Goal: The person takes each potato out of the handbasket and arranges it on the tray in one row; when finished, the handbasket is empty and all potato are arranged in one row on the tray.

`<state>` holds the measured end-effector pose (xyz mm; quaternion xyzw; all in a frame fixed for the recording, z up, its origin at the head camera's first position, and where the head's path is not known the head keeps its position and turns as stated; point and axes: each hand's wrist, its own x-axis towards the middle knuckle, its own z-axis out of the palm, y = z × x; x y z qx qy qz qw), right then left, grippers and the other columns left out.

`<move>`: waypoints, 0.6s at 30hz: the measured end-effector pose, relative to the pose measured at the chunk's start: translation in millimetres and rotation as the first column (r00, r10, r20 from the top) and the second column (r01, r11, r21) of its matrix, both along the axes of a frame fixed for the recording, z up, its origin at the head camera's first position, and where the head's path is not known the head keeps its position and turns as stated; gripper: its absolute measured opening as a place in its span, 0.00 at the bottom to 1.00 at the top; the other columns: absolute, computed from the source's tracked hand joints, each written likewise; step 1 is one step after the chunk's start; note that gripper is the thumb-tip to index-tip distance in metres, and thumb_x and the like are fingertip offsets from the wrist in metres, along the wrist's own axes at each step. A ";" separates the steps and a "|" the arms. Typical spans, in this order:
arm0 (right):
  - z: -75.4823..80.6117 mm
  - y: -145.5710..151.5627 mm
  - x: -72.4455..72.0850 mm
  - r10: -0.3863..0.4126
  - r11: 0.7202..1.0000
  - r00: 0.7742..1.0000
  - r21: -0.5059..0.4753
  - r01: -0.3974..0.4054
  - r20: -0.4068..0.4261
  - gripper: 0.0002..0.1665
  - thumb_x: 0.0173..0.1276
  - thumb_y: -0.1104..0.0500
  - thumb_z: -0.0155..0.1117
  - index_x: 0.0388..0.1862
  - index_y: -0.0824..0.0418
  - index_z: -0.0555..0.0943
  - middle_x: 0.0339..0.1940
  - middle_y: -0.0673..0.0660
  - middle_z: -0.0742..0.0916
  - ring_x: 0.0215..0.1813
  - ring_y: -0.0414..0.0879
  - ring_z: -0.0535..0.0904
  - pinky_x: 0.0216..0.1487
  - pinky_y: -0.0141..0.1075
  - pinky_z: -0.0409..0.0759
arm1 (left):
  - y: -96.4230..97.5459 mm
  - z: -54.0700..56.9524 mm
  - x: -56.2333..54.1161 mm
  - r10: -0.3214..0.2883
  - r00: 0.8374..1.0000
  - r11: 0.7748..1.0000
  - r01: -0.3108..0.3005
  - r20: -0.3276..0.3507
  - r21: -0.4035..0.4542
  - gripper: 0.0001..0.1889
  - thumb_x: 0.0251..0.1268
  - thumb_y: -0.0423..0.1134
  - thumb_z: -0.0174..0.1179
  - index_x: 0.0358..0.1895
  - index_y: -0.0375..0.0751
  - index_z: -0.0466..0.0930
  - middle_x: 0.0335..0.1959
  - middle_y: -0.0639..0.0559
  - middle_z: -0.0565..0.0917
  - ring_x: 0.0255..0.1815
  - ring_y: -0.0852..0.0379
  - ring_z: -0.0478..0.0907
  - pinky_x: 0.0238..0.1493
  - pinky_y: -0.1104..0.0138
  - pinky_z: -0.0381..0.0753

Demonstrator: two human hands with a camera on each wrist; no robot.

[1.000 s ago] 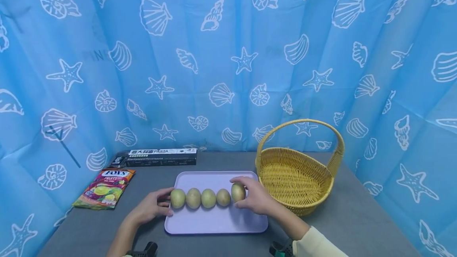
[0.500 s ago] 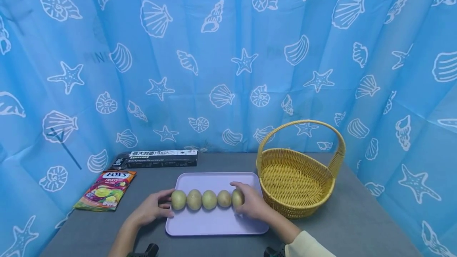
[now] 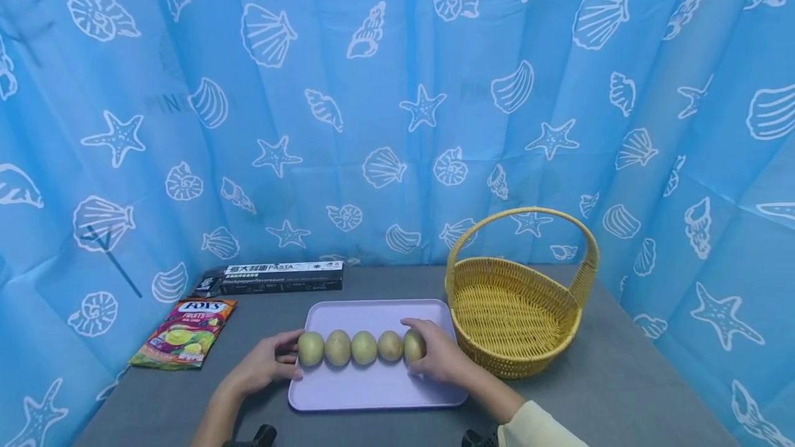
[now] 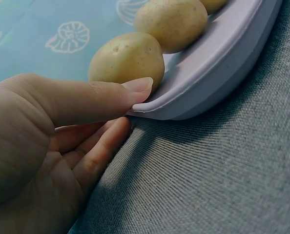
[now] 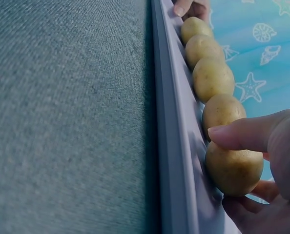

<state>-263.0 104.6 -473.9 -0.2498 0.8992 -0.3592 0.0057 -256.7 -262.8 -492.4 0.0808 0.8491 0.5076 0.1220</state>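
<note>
Several potatoes (image 3: 364,348) lie in a side-by-side row across a pale lilac tray (image 3: 366,392). At the row's right end, my right hand (image 3: 442,356) holds the last potato (image 5: 234,169) between thumb and fingers. That potato sits against its neighbour (image 5: 223,109), low over the tray. On the other side my left hand (image 3: 261,363) pinches the tray's left edge, thumb (image 4: 135,87) on the rim and fingertips (image 4: 118,126) just under it. The leftmost potato (image 4: 128,58) is right behind that thumb.
A yellow wicker basket (image 3: 515,364) with a tall handle stands right of the tray. A Fox's candy bag (image 3: 183,333) lies at the left, and a black pasta box (image 3: 282,278) behind it. A blue shell-print curtain (image 3: 385,88) closes off the grey table's back.
The right hand has lowered its potato and moved it slightly left, against the row. My left hand keeps its place at the tray's edge.
</note>
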 end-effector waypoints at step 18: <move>2.5 3.7 7.4 -0.014 0.998 1.000 -0.056 0.013 -0.019 0.49 0.46 0.68 0.77 0.69 0.65 0.67 0.65 0.68 0.74 0.66 0.64 0.68 0.67 0.58 0.66 | 2.0 3.6 1.2 0.017 1.000 1.000 -0.017 0.007 -0.015 0.46 0.44 0.35 0.75 0.70 0.32 0.64 0.63 0.33 0.72 0.59 0.38 0.74 0.55 0.52 0.80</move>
